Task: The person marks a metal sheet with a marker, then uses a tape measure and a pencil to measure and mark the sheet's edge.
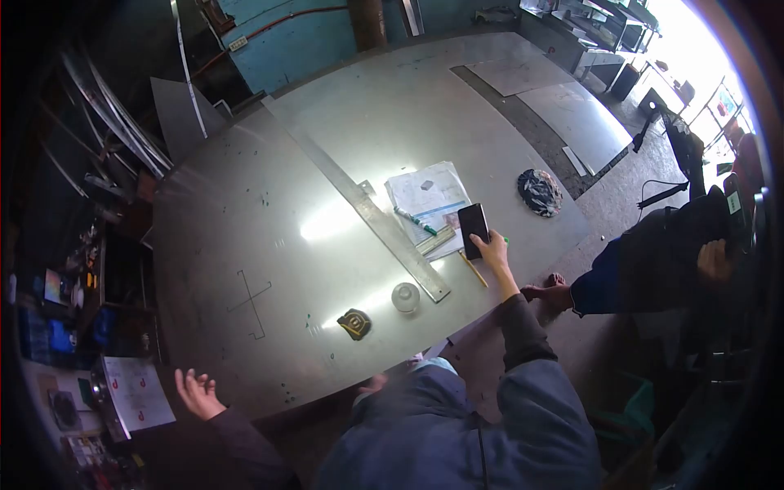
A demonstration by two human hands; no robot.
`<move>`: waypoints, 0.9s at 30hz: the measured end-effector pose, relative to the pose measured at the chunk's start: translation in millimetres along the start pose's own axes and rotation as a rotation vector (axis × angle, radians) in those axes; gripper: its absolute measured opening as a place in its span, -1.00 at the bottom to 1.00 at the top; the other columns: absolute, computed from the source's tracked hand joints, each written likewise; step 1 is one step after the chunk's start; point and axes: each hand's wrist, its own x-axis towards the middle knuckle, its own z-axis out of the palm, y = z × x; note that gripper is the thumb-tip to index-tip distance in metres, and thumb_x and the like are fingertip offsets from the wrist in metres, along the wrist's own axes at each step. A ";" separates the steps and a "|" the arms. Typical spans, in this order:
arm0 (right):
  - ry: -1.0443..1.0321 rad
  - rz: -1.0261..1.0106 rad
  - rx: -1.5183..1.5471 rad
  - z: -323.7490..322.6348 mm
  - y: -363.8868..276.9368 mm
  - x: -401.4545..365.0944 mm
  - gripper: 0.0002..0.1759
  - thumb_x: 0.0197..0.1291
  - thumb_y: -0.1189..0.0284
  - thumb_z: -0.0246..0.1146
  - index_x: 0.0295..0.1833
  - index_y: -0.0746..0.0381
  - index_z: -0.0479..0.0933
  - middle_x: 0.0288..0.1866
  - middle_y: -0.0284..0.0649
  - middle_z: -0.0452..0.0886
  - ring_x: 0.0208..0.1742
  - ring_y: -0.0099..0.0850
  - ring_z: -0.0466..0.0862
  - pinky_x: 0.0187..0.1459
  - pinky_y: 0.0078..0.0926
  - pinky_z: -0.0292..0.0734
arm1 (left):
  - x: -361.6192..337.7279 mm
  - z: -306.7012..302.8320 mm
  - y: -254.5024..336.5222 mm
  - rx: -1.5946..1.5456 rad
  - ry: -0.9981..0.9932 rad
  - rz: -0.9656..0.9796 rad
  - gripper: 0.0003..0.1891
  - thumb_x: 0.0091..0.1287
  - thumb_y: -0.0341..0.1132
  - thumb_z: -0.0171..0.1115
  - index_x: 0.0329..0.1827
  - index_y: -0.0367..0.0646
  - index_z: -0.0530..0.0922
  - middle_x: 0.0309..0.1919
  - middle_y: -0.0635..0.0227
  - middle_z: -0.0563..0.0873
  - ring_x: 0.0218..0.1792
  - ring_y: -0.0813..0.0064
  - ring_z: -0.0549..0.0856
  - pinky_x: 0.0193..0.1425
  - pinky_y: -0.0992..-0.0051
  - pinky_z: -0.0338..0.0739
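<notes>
My right hand (494, 251) grips a dark phone (471, 225) over the right edge of some printed papers (420, 181). A small green tip shows beside that hand; what it belongs to is hidden. On the papers lie a green-and-white marker (416, 221) and a short ruler (436, 242). A yellow pencil (473, 269) rests just below the phone. My left hand (196, 394) is raised off the table's near left edge, fingers apart and holding nothing. A long metal straightedge (359, 202) crosses the sheet metal (220, 220) left of the papers.
Near the front edge sit a tape measure (354, 324) and a clear round container (405, 298). A dark round bundle (539, 193) lies farther right. Line marks (250, 304) show on the sheet. Another person (645, 261) stands at right; metal strips (114, 114) lean at left.
</notes>
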 end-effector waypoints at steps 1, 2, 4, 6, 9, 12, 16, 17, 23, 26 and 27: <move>-0.006 0.002 -0.005 0.5 1.0 0.6 -0.42 0.00 0.08 0.47 -0.12 0.42 0.62 -0.28 0.04 0.71 -0.24 -0.20 0.73 -0.15 -0.33 0.57 | -1.0 4.4 -9.1 0.000 -0.022 -0.035 -0.51 0.42 -0.20 0.16 0.39 -0.06 0.34 0.03 0.40 0.59 -0.22 0.61 0.57 -0.18 0.52 0.47; 0.006 -0.009 -0.033 2.2 -0.7 4.4 -0.42 0.00 0.08 0.47 -0.12 0.42 0.62 -0.26 0.06 0.71 -0.20 -0.16 0.74 -0.12 -0.31 0.58 | 0.0 6.1 -18.5 -0.001 -0.017 -0.036 -0.51 0.42 -0.20 0.16 0.39 -0.06 0.34 0.03 0.40 0.59 -0.22 0.61 0.57 -0.18 0.52 0.47; -0.012 -0.010 -0.094 1.1 -6.1 12.4 -0.41 -0.02 0.11 0.47 -0.06 0.42 0.61 -0.18 0.10 0.71 -0.11 -0.06 0.72 -0.05 -0.22 0.58 | 1.6 8.3 -38.6 0.053 -0.082 -0.072 -0.53 0.45 -0.26 0.14 0.39 -0.05 0.33 0.03 0.39 0.59 -0.26 0.63 0.59 -0.23 0.58 0.51; 0.058 -0.026 -0.154 8.3 -3.3 17.9 -0.40 -0.01 0.14 0.47 -0.01 0.42 0.59 -0.17 0.10 0.70 -0.11 -0.05 0.72 -0.04 -0.21 0.59 | 1.5 5.9 -58.7 0.083 -0.108 -0.098 -0.54 0.45 -0.28 0.12 0.39 -0.06 0.33 0.03 0.39 0.59 -0.27 0.63 0.60 -0.27 0.61 0.52; 0.099 -0.024 -0.180 13.4 1.0 17.9 -0.36 -0.01 0.23 0.45 0.15 0.37 0.52 -0.02 0.11 0.65 0.01 -0.01 0.67 0.06 -0.19 0.56 | 2.9 -5.3 -91.4 0.144 -0.154 -0.135 -0.55 0.46 -0.30 0.12 0.39 -0.06 0.32 0.03 0.38 0.58 -0.29 0.62 0.61 -0.34 0.62 0.55; 0.175 -0.124 -0.307 16.4 -6.4 3.2 -0.38 -0.01 0.29 0.43 0.18 0.31 0.50 0.10 0.05 0.57 0.14 -0.05 0.58 0.14 -0.21 0.50 | -1.2 -16.0 -121.5 0.186 -0.179 -0.225 -0.56 0.45 -0.31 0.13 0.38 -0.03 0.34 0.01 0.38 0.59 -0.30 0.60 0.62 -0.36 0.62 0.55; 0.147 -0.216 -0.388 11.9 -19.9 -44.5 -0.46 -0.01 0.33 0.41 0.13 0.20 0.49 0.11 -0.08 0.48 0.20 -0.08 0.47 0.15 -0.20 0.46 | -8.7 -24.0 -135.3 0.226 -0.140 -0.275 -0.57 0.45 -0.32 0.13 0.37 -0.04 0.35 0.00 0.38 0.60 -0.33 0.60 0.63 -0.37 0.61 0.56; 0.075 -0.200 -0.389 12.8 -18.4 -56.6 -0.51 0.00 0.33 0.40 0.09 0.17 0.50 0.07 -0.10 0.49 0.18 -0.10 0.48 0.12 -0.22 0.47 | -10.0 -23.8 -138.7 0.227 -0.142 -0.283 -0.57 0.45 -0.32 0.13 0.37 -0.04 0.35 0.00 0.38 0.60 -0.33 0.60 0.63 -0.37 0.61 0.56; 0.015 -0.070 -0.353 10.9 -6.0 -78.3 -0.73 0.10 0.42 0.34 -0.07 0.24 0.58 -0.19 -0.12 0.60 -0.07 -0.14 0.62 -0.01 -0.23 0.54 | -21.5 0.1 -142.8 0.179 -0.247 -0.318 -0.62 0.47 -0.31 0.12 0.31 -0.11 0.41 -0.09 0.38 0.64 -0.32 0.61 0.64 -0.38 0.62 0.58; 0.067 -0.079 -0.080 0.9 -39.4 -81.5 -0.80 0.16 0.48 0.32 -0.09 0.27 0.58 -0.22 -0.15 0.65 -0.19 -0.28 0.69 -0.10 -0.37 0.60 | -36.3 34.3 -129.0 0.143 -0.365 -0.311 -0.66 0.49 -0.26 0.10 0.24 -0.20 0.48 -0.19 0.32 0.66 -0.34 0.60 0.65 -0.40 0.62 0.59; 0.092 -0.077 0.197 -2.8 -59.6 -86.9 -0.82 0.17 0.53 0.32 -0.10 0.28 0.58 -0.21 -0.16 0.68 -0.22 -0.38 0.71 -0.14 -0.47 0.62 | -46.8 48.6 -117.4 0.142 -0.362 -0.313 -0.66 0.49 -0.26 0.10 0.24 -0.20 0.48 -0.19 0.32 0.66 -0.34 0.60 0.65 -0.40 0.62 0.59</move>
